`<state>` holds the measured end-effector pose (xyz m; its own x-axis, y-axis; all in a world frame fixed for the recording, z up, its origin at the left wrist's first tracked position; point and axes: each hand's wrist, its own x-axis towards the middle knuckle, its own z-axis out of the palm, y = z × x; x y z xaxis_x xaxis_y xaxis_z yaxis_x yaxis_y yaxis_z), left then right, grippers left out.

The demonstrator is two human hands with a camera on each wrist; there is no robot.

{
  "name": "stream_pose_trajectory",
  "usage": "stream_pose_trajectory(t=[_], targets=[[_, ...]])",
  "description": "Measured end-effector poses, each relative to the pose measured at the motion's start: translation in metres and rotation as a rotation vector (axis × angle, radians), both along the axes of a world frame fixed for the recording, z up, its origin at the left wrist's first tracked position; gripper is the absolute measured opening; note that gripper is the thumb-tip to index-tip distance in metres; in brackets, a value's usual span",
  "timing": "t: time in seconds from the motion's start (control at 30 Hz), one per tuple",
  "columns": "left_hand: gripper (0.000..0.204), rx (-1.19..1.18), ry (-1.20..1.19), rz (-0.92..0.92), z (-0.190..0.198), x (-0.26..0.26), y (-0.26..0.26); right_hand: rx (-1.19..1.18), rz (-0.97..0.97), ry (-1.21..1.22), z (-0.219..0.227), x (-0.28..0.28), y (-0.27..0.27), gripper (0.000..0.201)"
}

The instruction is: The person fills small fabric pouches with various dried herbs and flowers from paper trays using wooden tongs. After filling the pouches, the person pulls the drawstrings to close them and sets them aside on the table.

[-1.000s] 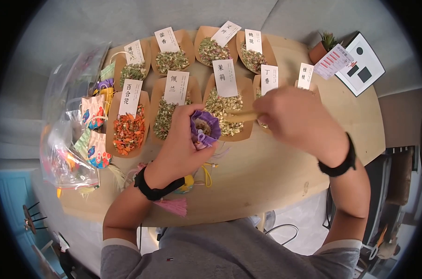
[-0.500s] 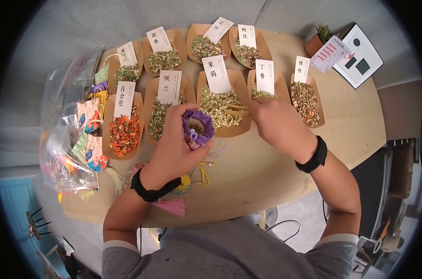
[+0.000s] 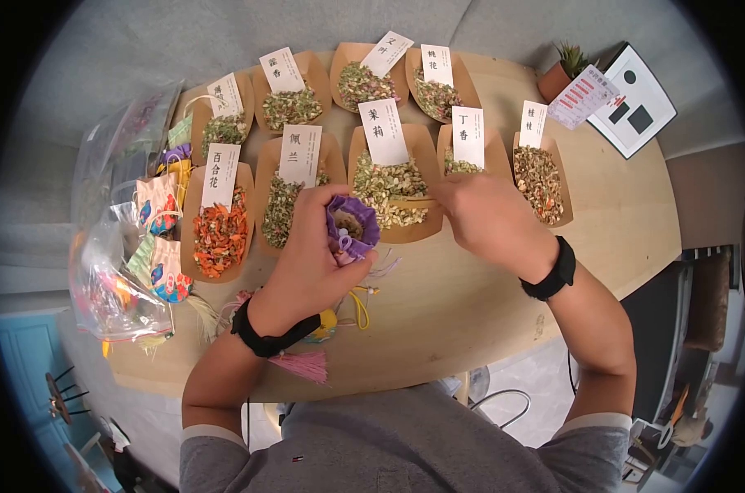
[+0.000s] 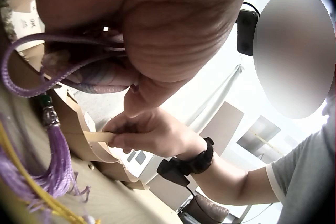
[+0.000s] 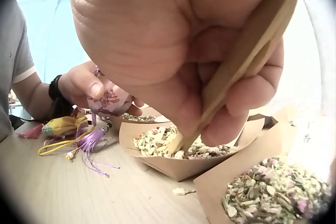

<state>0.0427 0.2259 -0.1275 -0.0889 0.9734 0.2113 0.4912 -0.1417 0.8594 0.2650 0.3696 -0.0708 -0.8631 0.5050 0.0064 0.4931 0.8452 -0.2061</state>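
My left hand (image 3: 302,255) grips a small purple drawstring pouch (image 3: 367,215), its gathered mouth spread and facing up. Dried bits show inside. In the right wrist view the pouch's side (image 5: 111,100) is pale with a flower pattern; a purple tassel (image 4: 60,153) hangs below it in the left wrist view. My right hand (image 3: 495,218) pinches light wooden tongs (image 5: 247,50) between thumb and fingers. Their tips are down among pale dried flowers (image 5: 152,139) in a brown paper tray (image 5: 170,167), front row centre.
More labelled trays of dried herbs stand around, including one of orange petals (image 3: 219,238) at left and one of brown bits (image 3: 538,182) at right. Decorated pouches (image 3: 165,267) and a plastic bag (image 3: 101,287) lie far left. A potted plant (image 3: 565,70) stands back right.
My right hand has moved left and down with the tongs, whose tips have gone into the pale flowers and drawn closer together. The left hand keeps hold of the pouch.
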Motion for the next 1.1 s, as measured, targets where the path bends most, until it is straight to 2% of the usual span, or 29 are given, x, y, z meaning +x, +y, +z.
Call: stream_pose_trajectory(t=[0.13,0.23,0.3,0.33,0.4,0.5,0.57,0.63,0.7,0.77,0.9,1.0,1.1], targets=[[0.074,-0.018,-0.024,-0.021,-0.001,-0.001,0.000,0.030,-0.052,-0.066,0.020,0.003,0.002,0.017],[0.074,-0.032,-0.031,-0.030,-0.002,-0.002,0.000,-0.048,-0.065,0.075,0.049,-0.001,-0.002,0.021],[0.074,-0.037,-0.029,-0.036,-0.002,-0.002,0.000,-0.067,-0.035,0.132,0.066,-0.005,-0.005,0.010],[0.074,-0.006,-0.003,-0.033,-0.001,-0.001,0.000,-0.068,-0.035,0.133,0.072,-0.007,-0.008,0.010],[0.074,0.025,0.026,-0.037,0.000,-0.001,0.001,0.002,0.100,0.175,0.078,-0.016,-0.015,0.011],[0.074,-0.016,-0.023,-0.047,-0.002,0.000,0.001,-0.044,0.125,0.153,0.071,-0.024,-0.024,0.011],[0.074,-0.008,-0.058,-0.032,-0.006,-0.001,0.000,-0.060,0.114,0.154,0.079,-0.021,-0.021,0.010],[0.074,-0.036,-0.075,-0.026,-0.003,-0.001,-0.001,-0.017,0.003,0.138,0.084,-0.015,-0.010,0.009],[0.074,-0.062,-0.087,-0.033,0.000,-0.001,-0.001,-0.051,-0.055,0.046,0.077,-0.010,0.001,0.010],[0.075,0.027,0.003,-0.029,0.002,0.000,0.001,0.071,-0.112,-0.159,0.050,-0.001,0.011,0.012],[0.075,0.008,-0.040,-0.024,0.001,0.001,0.000,-0.015,-0.159,-0.200,0.018,-0.002,0.015,0.012],[0.075,0.025,-0.017,-0.026,0.003,0.001,0.001,-0.086,-0.118,-0.225,0.006,-0.005,0.015,0.012],[0.075,0.011,-0.037,-0.017,0.000,0.001,0.001,-0.042,-0.030,-0.098,0.002,-0.009,0.009,0.011]])
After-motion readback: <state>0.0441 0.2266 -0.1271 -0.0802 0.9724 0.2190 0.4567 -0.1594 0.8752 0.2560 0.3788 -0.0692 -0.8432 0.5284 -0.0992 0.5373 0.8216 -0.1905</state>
